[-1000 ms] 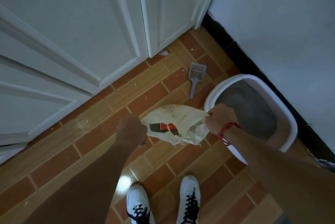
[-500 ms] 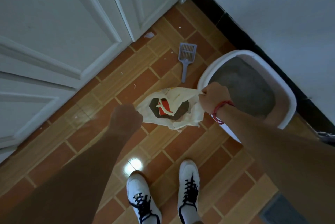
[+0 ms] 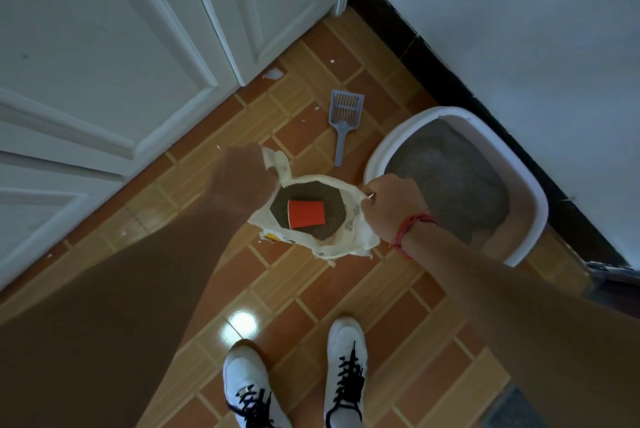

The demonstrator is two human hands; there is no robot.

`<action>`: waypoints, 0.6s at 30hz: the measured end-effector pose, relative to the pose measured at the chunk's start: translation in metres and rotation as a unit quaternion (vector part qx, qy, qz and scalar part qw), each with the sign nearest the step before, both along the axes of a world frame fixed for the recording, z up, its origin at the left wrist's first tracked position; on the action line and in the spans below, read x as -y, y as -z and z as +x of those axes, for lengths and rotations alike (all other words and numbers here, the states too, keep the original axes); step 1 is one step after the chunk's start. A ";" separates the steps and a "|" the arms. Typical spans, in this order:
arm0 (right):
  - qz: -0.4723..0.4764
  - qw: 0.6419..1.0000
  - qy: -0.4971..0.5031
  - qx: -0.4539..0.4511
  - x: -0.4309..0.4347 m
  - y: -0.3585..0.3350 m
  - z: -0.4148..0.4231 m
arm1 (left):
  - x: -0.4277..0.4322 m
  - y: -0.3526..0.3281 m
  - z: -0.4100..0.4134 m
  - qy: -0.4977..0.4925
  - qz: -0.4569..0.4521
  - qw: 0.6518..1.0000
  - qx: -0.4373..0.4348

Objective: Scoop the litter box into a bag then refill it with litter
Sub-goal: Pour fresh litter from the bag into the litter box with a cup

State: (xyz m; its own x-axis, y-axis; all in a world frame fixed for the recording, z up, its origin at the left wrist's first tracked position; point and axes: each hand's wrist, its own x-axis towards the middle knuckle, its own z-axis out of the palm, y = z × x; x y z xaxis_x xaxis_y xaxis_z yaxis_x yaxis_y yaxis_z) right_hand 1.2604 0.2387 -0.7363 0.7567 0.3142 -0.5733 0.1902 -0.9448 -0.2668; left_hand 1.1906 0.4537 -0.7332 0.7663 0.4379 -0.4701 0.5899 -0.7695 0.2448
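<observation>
Left hand point(image 3: 242, 178), blurred, and right hand point(image 3: 391, 206) each grip the crumpled cream bag point(image 3: 348, 245) rim; fingers hidden; orange cup point(image 3: 306, 214) inside.

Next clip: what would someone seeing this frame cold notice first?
First, the orange-red cup lying on dark litter inside the cream bag at centre, its mouth held open by the left hand and right hand. To its right, the white litter box, holding grey litter, sits against the wall. A grey scoop lies untouched on the floor beyond the bag.
</observation>
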 end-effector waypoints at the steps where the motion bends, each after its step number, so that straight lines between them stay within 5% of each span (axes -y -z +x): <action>1: 0.000 1.000 -0.002 0.000 0.002 0.000 -0.001 | 0.000 0.000 0.003 -0.005 0.008 1.000 0.003; 8: 0.081 0.995 -0.031 0.039 0.000 -0.028 -0.011 | 0.006 -0.001 -0.011 -0.061 -0.007 0.997 0.045; 12: 0.209 0.958 -0.160 0.114 -0.019 -0.046 -0.028 | 0.008 -0.002 -0.020 -0.098 -0.052 0.992 0.066; 15: 0.148 0.949 -0.277 0.011 -0.032 -0.038 -0.046 | 0.006 -0.001 -0.027 -0.118 -0.080 0.987 0.076; 18: 0.021 0.956 -0.276 -0.101 -0.046 -0.016 -0.060 | 0.007 -0.003 -0.033 -0.132 -0.099 0.983 0.086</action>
